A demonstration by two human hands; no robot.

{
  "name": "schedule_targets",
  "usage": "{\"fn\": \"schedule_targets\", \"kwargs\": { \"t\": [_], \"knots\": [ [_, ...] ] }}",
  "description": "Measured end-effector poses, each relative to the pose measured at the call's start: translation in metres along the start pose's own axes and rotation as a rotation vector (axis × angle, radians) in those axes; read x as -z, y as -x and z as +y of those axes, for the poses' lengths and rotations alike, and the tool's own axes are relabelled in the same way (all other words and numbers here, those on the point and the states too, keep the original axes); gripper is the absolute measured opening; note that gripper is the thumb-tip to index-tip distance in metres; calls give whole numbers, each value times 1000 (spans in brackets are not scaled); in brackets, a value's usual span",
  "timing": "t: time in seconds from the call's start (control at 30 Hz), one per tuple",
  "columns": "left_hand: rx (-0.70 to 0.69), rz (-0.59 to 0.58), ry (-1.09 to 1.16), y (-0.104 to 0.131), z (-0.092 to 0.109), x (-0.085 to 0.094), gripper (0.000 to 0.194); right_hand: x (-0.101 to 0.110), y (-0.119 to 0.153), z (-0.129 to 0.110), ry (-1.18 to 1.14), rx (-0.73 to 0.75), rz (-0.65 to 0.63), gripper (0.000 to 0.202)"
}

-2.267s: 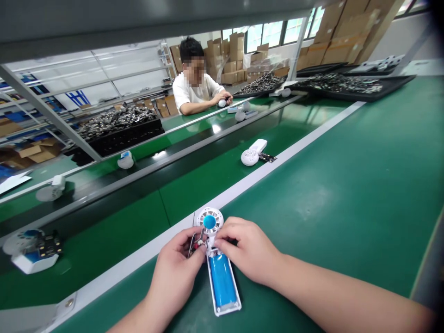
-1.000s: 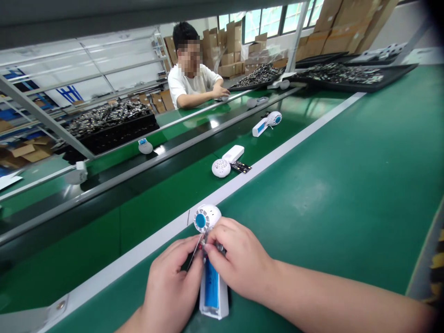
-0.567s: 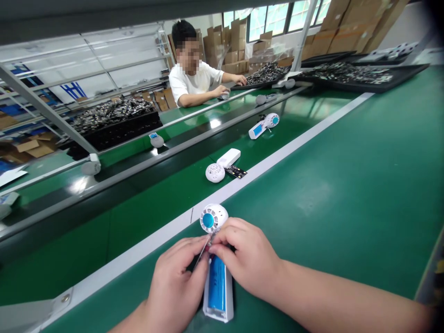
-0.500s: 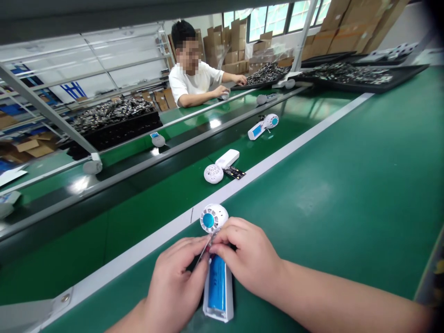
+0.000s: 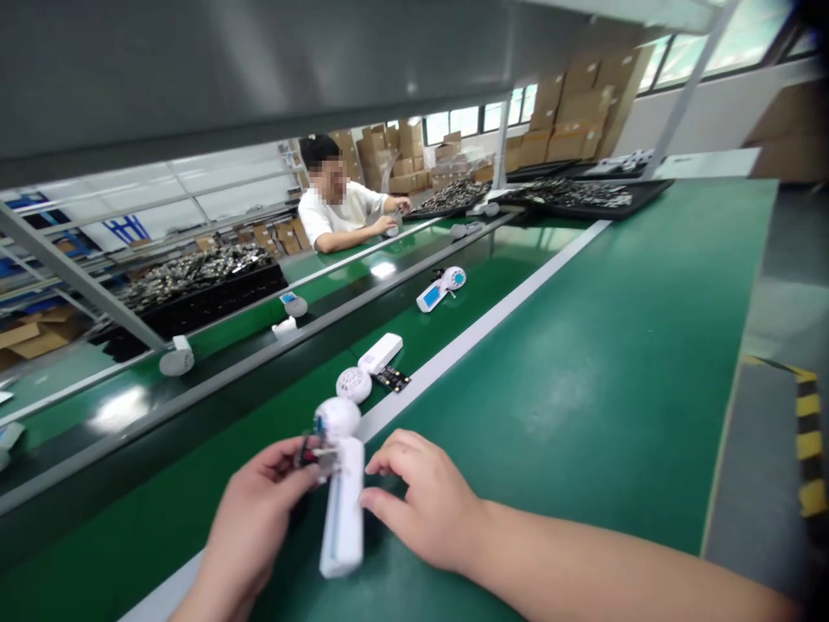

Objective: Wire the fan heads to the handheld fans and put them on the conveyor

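A white handheld fan point(image 5: 346, 505), slightly blurred, is tilted on its side at the edge of the green bench, its round head pointing away from me. My left hand point(image 5: 262, 492) is closed at its left side, pinching a small dark circuit board point(image 5: 303, 451) with reddish wires; the fingers partly cover it. Right of the handle is my right hand point(image 5: 420, 497), thumb and fingers apart, with the thumb tip close to the handle. Whether it touches, I cannot tell. Just beyond lies another fan point(image 5: 381, 352) with a black circuit board point(image 5: 392, 378) beside it.
A third fan point(image 5: 442, 289) lies farther up the green belt point(image 5: 259, 389), its blue battery showing. Black trays point(image 5: 583, 200) of metallic parts stand at the far end. Across the line sits a co-worker point(image 5: 343, 203). A grey shelf point(image 5: 259, 78) hangs overhead.
The fan has turned from battery side up onto its side and shifted left with my left hand. My right hand has come off the wires. The view has swung right.
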State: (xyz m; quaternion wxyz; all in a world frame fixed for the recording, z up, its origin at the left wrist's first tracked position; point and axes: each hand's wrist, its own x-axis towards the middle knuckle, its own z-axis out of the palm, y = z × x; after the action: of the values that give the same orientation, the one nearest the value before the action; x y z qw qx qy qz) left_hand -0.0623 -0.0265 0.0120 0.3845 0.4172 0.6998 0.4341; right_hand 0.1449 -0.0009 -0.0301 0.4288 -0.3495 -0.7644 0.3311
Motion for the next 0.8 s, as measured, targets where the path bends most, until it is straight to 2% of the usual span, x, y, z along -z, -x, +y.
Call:
{"fn": "schedule_targets", "kwargs": {
  "t": [0.07, 0.1, 0.17, 0.2, 0.23, 0.3, 0.37, 0.43, 0.5, 0.57, 0.73, 0.8],
  "knots": [
    [55, 184, 40, -27, 6, 23, 50, 2, 0, 2, 16, -15, 12, 14],
    [28, 291, -27, -39, 9, 34, 56, 3, 0, 3, 21, -13, 20, 15],
    [-141, 465, -329, -58, 18, 49, 65, 3, 0, 4, 30, 6, 28, 21],
    [-257, 504, -512, -64, 22, 51, 66, 3, 1, 5, 34, 17, 28, 23],
    [-367, 485, -670, -68, 24, 49, 65, 3, 1, 5, 37, 25, 24, 26],
    [-526, 297, -811, -71, 24, 32, 60, 3, 0, 6, 34, 31, 17, 29],
    [-566, 50, -777, -73, 20, 7, 57, 5, 0, 7, 19, 29, 33, 30],
    [-556, -82, -732, -76, 15, -14, 57, 8, -2, 7, 10, 15, 64, 31],
    [-537, -78, -727, -80, 17, -25, 52, 11, -4, 6, 13, -8, 90, 30],
    [-515, -26, -728, -81, 28, -22, 48, 14, -5, 5, 13, -34, 111, 28],
    [-484, 189, -715, -65, 89, -1, 49, 17, -8, 2, -101, -114, 175, 23],
    [-416, 118, -713, -57, 106, -1, 45, 17, -9, 2, -152, -162, 188, 20]
  ]
}}
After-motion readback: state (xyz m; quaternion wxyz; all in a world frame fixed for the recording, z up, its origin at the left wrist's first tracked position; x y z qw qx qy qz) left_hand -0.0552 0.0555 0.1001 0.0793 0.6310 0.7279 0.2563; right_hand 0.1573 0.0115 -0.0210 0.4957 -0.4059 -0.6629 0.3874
